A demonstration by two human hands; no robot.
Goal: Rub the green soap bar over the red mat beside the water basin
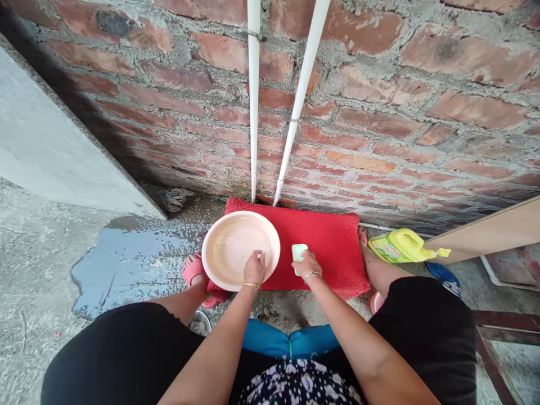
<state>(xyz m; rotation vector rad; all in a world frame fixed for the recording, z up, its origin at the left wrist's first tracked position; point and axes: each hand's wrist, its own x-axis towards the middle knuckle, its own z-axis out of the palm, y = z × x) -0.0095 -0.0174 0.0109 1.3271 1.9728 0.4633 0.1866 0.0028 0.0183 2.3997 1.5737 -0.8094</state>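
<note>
A light pink basin [211, 260] with clear water in it stands on the left part of a red mat [333, 242]. My left hand [255, 267] is over the basin's right side, its fingers curled inward; whether anything is in them is hidden. To its right, my right hand [309, 263] grips a pale green rounded block [298, 252] against the mat. The block's underside is out of sight, so I cannot tell whether it is soap or a brush.
A yellow detergent bottle [396, 246] lies right of the mat. Two white pipes [253, 112] run down the brick wall [169, 95] behind. Water wets the concrete floor [126, 264] at left, near a grey rag [175, 198]. My feet in pink sandals [193, 271] flank the mat.
</note>
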